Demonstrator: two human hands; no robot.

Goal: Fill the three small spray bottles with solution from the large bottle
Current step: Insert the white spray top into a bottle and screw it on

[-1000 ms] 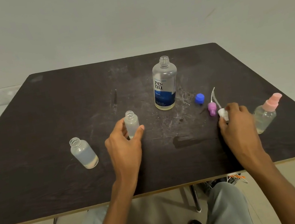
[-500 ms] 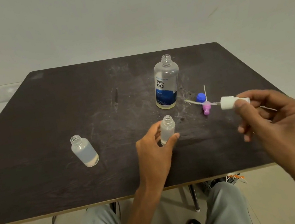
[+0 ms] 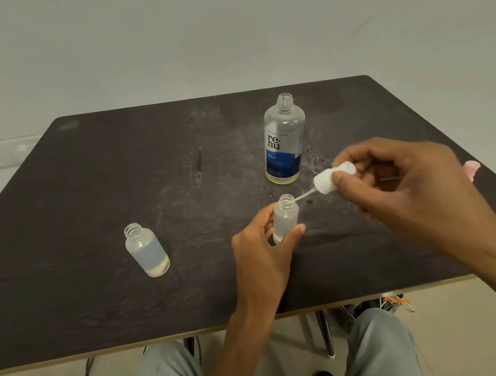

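Your right hand (image 3: 403, 181) pinches the white spray cap (image 3: 333, 178), its thin tube tip just at the mouth of the small bottle (image 3: 285, 218) that your left hand (image 3: 263, 250) grips on the desk (image 3: 80, 215), centre frame. The tube is bendy; if it catches the rim it may buckle or tip the bottle. The large bottle (image 3: 285, 142) stands uncapped behind; another open small bottle (image 3: 146, 250) is left.
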